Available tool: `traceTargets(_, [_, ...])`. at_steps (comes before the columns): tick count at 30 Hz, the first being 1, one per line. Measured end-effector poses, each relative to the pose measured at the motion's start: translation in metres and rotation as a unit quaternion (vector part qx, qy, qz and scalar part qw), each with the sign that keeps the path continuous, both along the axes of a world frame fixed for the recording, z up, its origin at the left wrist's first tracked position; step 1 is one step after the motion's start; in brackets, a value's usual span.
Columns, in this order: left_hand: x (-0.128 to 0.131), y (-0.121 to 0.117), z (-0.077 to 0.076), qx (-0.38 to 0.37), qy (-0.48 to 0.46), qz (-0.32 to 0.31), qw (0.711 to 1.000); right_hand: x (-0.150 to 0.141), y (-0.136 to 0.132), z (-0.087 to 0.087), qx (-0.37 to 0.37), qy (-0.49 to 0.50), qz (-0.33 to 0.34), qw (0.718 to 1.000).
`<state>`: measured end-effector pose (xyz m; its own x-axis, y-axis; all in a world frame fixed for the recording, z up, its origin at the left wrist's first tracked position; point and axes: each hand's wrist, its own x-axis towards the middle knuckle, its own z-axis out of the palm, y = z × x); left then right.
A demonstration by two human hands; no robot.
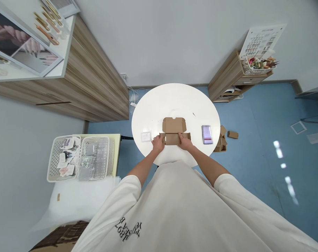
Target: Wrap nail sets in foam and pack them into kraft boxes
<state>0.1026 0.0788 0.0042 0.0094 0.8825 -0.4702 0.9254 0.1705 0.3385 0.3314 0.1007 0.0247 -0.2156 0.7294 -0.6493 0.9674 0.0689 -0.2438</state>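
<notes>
A brown cardboard box (174, 125), partly folded, lies on the round white table (159, 99) in front of me. Its notched lid panel is spread out on the far side, and small flaps stick out at both ends. My left hand (158, 143) holds the near left corner, fingers closed on the side flap. At the near right, my right hand (185, 141) grips the box with the thumb laid across its inner panel and the other fingers partly hidden. A small clear case (146, 136) is left of my left hand; a phone (207, 134) with a blurred screen lies to the right.
Folded cardboard boxes (221, 141) sit on the floor right of the table. On the left, white baskets (51, 159) of packets and clear cases stand on a side table. A wooden cabinet (96, 73) and a small shelf unit (224, 75) flank the back wall.
</notes>
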Motion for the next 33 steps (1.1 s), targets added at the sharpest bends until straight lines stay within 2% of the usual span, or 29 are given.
traceTargets(5, [0.001, 0.000, 0.004, -0.018, -0.039, -0.004, 0.999, 0.001, 0.002, -0.002, -0.001, 0.001, 0.000, 1.000])
traceTargets(12, [-0.003, -0.002, 0.004, 0.009, -0.142, 0.053, 0.988, 0.003, 0.000, -0.006, 0.001, 0.014, -0.003, 1.000])
traceTargets(16, [0.000, -0.004, 0.005, 0.005, -0.139, 0.063, 0.988, 0.004, 0.000, -0.004, 0.002, 0.018, -0.006, 1.000])
traceTargets(19, [0.006, -0.004, 0.007, -0.005, -0.130, 0.036, 0.991, 0.004, 0.000, -0.002, 0.004, 0.015, -0.001, 1.000])
traceTargets(25, [0.019, -0.004, 0.007, 0.002, -0.066, -0.068, 0.995, 0.004, -0.001, -0.002, 0.013, 0.023, 0.000, 1.000])
traceTargets(33, [0.018, -0.002, 0.014, -0.007, 0.004, -0.159, 0.987, 0.005, 0.001, -0.005, 0.008, 0.017, 0.003, 1.000])
